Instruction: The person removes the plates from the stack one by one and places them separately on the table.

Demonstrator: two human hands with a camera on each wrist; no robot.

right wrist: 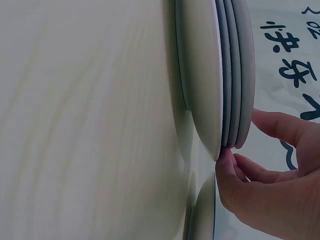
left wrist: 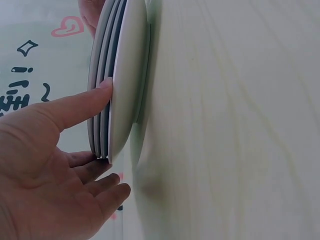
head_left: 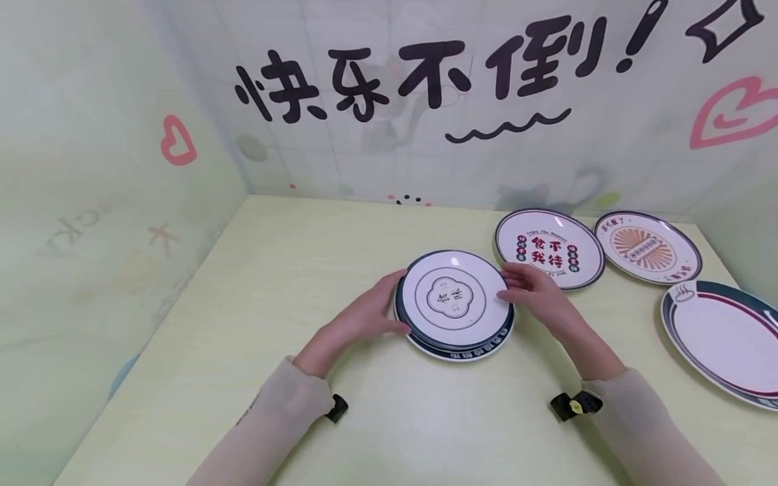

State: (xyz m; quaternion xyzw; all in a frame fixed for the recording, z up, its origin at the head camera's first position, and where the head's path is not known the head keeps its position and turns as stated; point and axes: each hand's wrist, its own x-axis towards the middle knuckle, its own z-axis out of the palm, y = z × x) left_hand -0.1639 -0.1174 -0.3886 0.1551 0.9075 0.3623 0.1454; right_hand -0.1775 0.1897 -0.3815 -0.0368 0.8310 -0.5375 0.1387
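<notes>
A stack of several round plates [head_left: 456,290] stands at the middle of the table, the bottom one wider than those above. The top plate is white with a dark flower-shaped emblem. On the left side my left hand [head_left: 373,312] touches the stack's edge, its thumb [left wrist: 85,106] lying across the rims and the fingers [left wrist: 95,172] spread below it in the left wrist view. At the opposite side my right hand [head_left: 537,295] rests its fingers against the rims. Its thumb [right wrist: 272,124] reaches toward the top plate; whether it presses is hard to tell.
Behind my right hand lies a white plate [head_left: 550,250] with red characters. Beside it is a plate with an orange sunburst [head_left: 649,247]. An oval plate [head_left: 729,337] with a green and red rim lies at the right. A printed wall [head_left: 365,162] bounds the table's back.
</notes>
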